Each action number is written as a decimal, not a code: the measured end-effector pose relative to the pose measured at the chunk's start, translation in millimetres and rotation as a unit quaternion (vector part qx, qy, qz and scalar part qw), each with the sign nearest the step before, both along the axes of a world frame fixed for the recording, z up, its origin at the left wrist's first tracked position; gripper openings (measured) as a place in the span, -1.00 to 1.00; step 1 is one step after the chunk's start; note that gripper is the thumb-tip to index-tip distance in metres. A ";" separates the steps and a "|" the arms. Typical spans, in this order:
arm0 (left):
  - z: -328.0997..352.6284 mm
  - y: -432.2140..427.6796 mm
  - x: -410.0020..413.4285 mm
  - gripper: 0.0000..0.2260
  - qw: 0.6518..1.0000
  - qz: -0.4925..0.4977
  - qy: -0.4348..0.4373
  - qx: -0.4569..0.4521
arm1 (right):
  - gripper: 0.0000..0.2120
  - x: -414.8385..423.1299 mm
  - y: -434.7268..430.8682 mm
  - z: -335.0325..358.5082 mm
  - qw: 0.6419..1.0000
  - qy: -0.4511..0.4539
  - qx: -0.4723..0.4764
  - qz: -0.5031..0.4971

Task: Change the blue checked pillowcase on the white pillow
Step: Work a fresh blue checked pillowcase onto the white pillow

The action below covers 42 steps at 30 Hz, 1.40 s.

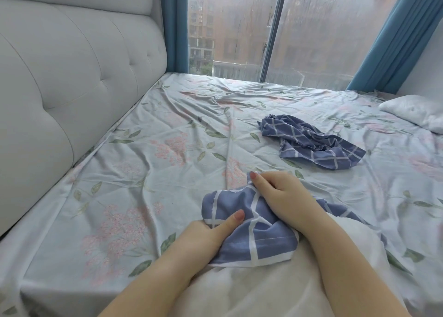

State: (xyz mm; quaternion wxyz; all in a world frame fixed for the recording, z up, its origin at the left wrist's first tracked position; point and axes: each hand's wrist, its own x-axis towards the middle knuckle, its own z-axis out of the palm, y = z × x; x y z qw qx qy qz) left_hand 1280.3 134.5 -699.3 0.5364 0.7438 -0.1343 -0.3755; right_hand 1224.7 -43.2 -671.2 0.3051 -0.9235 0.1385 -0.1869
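Note:
A blue checked pillowcase lies bunched over the far end of a white pillow at the bottom centre of the bed. My left hand grips its near left edge, thumb on top. My right hand clutches the fabric at its upper right. A second blue checked pillowcase lies crumpled and loose on the sheet, farther away to the right, untouched.
The bed has a wrinkled floral sheet. A padded grey headboard runs along the left. Another white pillow lies at the far right edge. Behind the bed are a large window and blue curtains.

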 end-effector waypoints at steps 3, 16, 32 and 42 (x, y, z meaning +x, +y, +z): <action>3.9 -3.5 -0.2 -0.66 0.997 0.044 -0.020 -0.063 | -0.52 0.3 -1.2 6.5 0.999 -0.038 0.014 -0.015; 58.8 109.7 -20.5 -0.50 0.949 0.265 -0.159 -0.066 | -0.47 -31.9 25.5 32.4 0.978 -0.076 0.125 -0.151; 80.5 104.2 24.8 -0.26 0.853 0.190 -0.464 0.141 | -0.62 -35.3 70.8 -39.1 0.965 -0.117 0.165 -0.169; 18.5 13.8 44.8 -0.71 0.848 -0.035 -0.397 0.348 | -0.79 -19.2 75.6 -62.3 0.904 -0.039 0.355 -0.237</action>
